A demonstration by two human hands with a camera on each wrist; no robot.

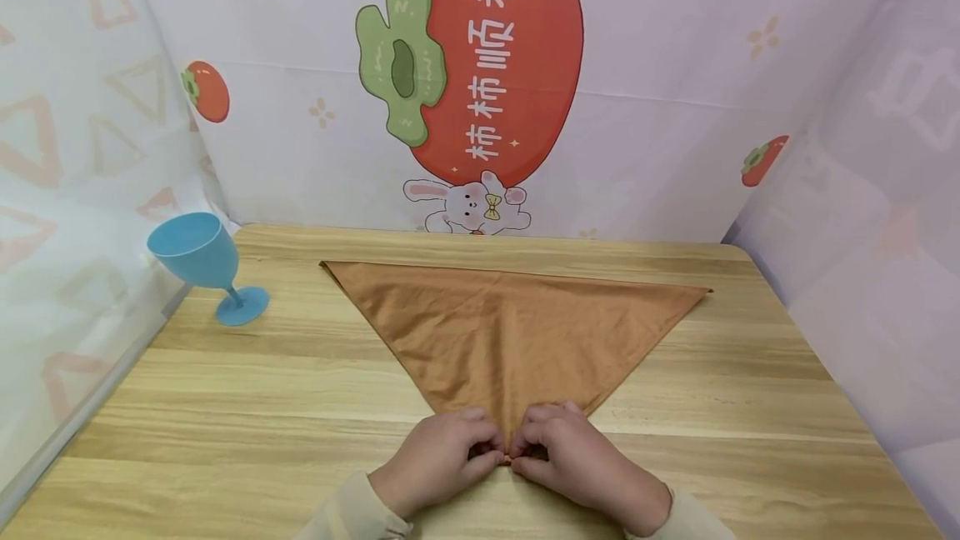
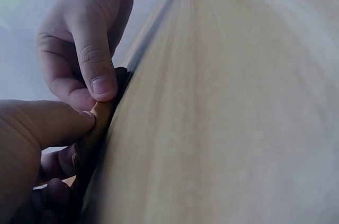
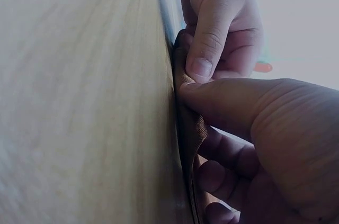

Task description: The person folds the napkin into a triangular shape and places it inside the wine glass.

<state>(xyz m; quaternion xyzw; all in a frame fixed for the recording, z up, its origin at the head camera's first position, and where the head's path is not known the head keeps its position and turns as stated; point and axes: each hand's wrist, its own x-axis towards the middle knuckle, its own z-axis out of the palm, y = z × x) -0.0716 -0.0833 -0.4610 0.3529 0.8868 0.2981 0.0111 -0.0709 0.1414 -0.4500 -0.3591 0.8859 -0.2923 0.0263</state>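
An orange-brown cloth (image 1: 510,332) lies on the table as a triangle, its long edge at the back and its point toward me. At that near point the cloth is turned up in a small fold. My left hand (image 1: 450,452) pinches the fold from the left with thumb and fingers. From the right, my right hand (image 1: 577,457) pinches it too, the two thumbs almost meeting. Both wrist views show the thumbs on the folded cloth edge (image 3: 189,123), close to the tabletop. Part of the cloth's tip is hidden under the fingers.
A blue plastic goblet (image 1: 198,252) stands at the table's left rear, apart from the cloth. The wooden table (image 1: 262,390) ends at a printed backdrop (image 1: 660,107) behind, with pale sheets hanging on both sides.
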